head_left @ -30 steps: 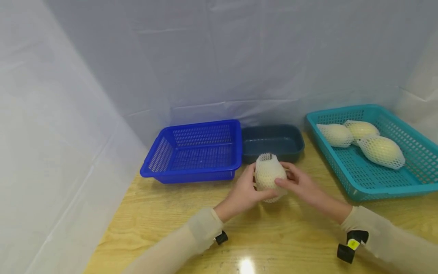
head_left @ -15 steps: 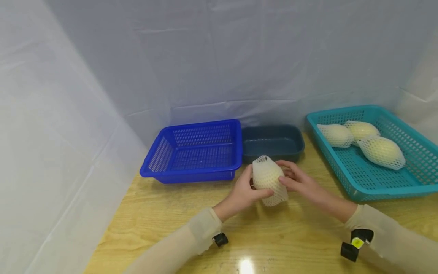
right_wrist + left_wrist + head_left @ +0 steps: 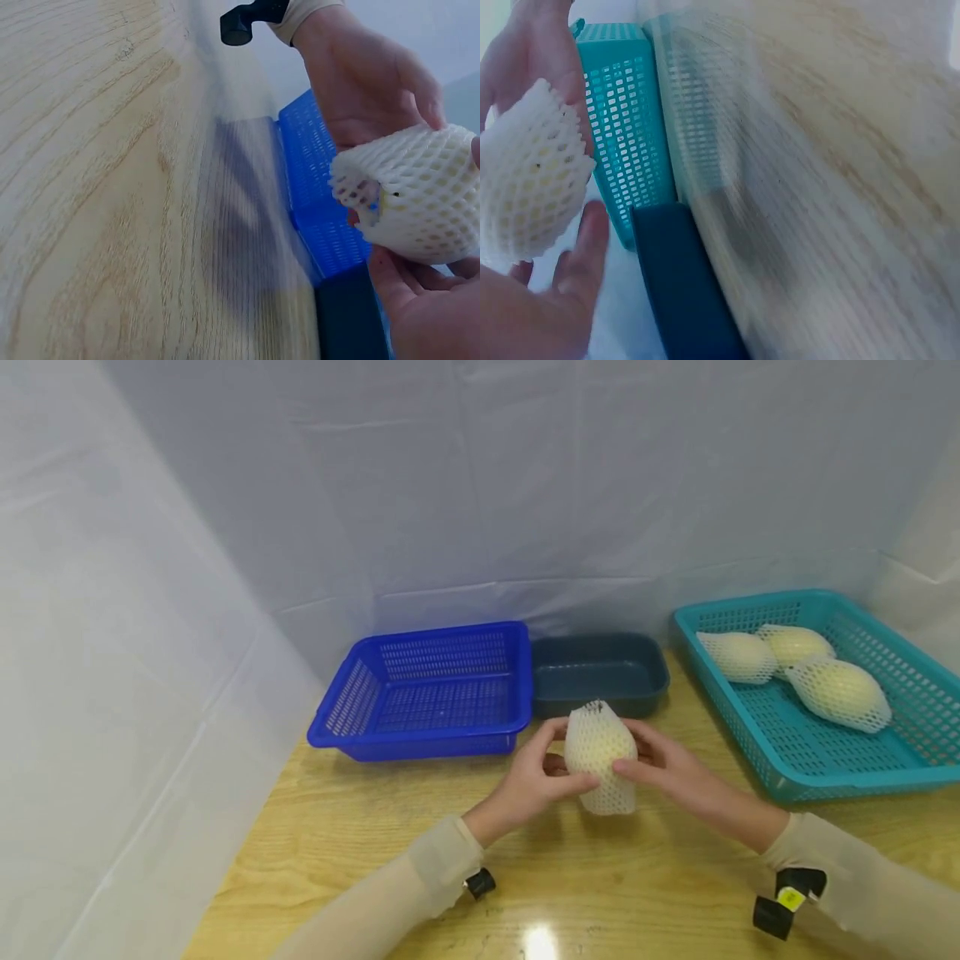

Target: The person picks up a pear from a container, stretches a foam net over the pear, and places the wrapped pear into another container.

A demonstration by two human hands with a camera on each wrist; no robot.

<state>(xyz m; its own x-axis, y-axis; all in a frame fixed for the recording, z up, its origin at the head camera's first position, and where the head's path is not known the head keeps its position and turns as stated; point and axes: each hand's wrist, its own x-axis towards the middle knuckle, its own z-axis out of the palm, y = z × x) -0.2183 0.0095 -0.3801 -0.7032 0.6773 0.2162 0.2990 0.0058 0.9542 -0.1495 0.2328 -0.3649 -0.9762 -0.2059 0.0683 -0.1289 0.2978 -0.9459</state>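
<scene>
Between both hands, above the table, is a pale yellow fruit (image 3: 602, 752) in a white foam net. My left hand (image 3: 528, 781) grips its left side, thumb across the lower front. From the right, my right hand (image 3: 678, 777) holds it with the thumb on the front and the other fingers partly hidden behind. A gathered end of the net points up and away in the head view. The right wrist view shows one loose, gaping end of the foam net (image 3: 356, 191). The fruit's exact kind is hidden by the net.
A blue basket (image 3: 431, 747) stands at back left, beside a dark teal tray (image 3: 637, 702). The turquoise basket (image 3: 780, 768) on the right contains three more netted fruits (image 3: 838, 693). White sheeting (image 3: 480, 485) rises behind the wooden table (image 3: 360, 860).
The netted fruit has swung from leaning left to more upright and shifted slightly right. My right hand has come in closer round it. The baskets and tray stay in place.
</scene>
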